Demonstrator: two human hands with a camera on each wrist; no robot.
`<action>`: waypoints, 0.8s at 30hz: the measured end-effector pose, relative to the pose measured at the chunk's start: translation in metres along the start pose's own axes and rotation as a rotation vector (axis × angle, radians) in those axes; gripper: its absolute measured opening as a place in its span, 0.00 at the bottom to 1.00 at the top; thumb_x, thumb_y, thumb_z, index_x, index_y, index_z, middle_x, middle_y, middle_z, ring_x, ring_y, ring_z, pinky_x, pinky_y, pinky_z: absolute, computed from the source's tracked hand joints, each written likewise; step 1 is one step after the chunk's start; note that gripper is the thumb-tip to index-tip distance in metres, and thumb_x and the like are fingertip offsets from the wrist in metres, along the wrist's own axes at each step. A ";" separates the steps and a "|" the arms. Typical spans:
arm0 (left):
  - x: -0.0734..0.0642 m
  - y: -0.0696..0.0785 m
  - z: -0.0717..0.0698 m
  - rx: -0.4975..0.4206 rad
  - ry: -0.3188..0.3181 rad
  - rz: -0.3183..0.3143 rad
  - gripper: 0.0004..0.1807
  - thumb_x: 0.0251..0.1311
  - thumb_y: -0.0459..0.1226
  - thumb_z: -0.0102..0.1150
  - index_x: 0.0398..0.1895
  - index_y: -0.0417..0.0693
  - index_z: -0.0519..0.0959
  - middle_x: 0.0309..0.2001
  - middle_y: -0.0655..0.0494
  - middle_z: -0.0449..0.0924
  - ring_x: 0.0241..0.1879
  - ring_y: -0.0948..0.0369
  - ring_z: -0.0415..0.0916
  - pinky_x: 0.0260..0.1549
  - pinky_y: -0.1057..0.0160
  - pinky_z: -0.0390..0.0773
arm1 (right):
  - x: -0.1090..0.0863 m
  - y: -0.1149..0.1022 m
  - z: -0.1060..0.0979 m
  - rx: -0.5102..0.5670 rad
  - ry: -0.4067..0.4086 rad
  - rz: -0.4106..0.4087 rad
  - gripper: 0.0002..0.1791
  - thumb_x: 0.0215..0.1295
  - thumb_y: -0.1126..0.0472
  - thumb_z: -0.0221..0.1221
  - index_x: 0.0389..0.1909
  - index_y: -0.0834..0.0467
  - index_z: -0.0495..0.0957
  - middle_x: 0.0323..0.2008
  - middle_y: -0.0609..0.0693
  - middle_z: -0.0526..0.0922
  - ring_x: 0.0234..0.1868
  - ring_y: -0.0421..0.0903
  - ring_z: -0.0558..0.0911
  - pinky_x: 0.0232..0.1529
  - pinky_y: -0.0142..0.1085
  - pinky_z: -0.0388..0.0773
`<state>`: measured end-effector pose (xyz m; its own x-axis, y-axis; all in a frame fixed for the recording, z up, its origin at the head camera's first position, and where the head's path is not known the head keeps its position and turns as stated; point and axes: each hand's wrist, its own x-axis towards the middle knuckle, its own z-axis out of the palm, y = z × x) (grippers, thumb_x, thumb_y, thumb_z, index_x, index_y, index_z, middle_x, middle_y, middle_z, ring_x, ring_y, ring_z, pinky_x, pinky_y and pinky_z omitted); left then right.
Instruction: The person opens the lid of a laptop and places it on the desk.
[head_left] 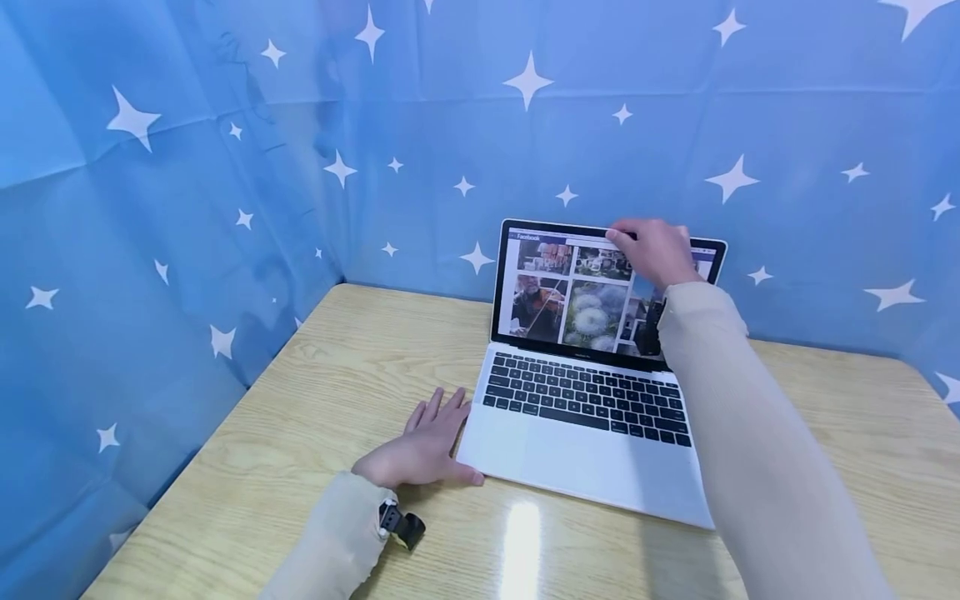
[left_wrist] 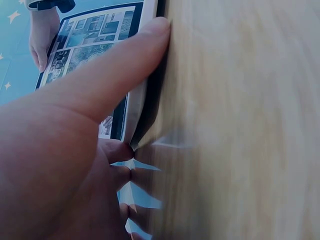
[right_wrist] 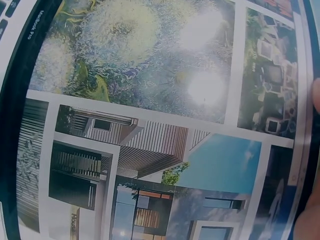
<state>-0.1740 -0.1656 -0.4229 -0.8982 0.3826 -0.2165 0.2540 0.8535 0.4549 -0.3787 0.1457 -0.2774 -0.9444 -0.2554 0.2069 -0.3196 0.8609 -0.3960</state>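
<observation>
A silver laptop (head_left: 517,450) stands unfolded on the wooden table, its lit screen (head_left: 592,317) showing a grid of photos. My right hand (head_left: 660,250) holds the screen's top edge right of the middle, thumb on the front and the other fingers hidden behind. In the right wrist view, photos on the screen (right_wrist: 150,125) fill nearly everything, with bits of the hand at the right border. Beside the base's front left corner lies my left hand (head_left: 423,450), fingers spread and straight along the side. Its thumb (left_wrist: 125,65) touches the front edge.
The pale wooden table (head_left: 360,358) extends to both sides of the laptop. A blue curtain with white stars (head_left: 420,133) hangs behind and to the left of it. A black strapped device (head_left: 401,523) sits on the left wrist.
</observation>
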 end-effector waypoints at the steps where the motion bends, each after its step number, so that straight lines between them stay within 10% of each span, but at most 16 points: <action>1: 0.000 0.001 0.000 -0.002 -0.002 -0.001 0.59 0.37 0.66 0.59 0.70 0.51 0.44 0.70 0.53 0.31 0.66 0.51 0.22 0.61 0.48 0.29 | 0.000 0.000 0.000 -0.001 -0.001 0.005 0.29 0.67 0.41 0.37 0.60 0.53 0.67 0.56 0.56 0.71 0.57 0.58 0.66 0.57 0.52 0.46; 24: -0.003 0.001 -0.001 0.006 -0.014 0.007 0.60 0.36 0.67 0.57 0.70 0.50 0.43 0.70 0.52 0.30 0.66 0.50 0.21 0.61 0.47 0.28 | 0.005 -0.002 0.028 -0.076 0.164 0.135 0.25 0.69 0.44 0.35 0.62 0.46 0.65 0.58 0.60 0.67 0.60 0.62 0.57 0.63 0.51 0.32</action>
<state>-0.1715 -0.1666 -0.4210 -0.8911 0.3937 -0.2258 0.2623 0.8528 0.4516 -0.3849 0.1306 -0.3011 -0.9510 -0.0661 0.3021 -0.1788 0.9146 -0.3628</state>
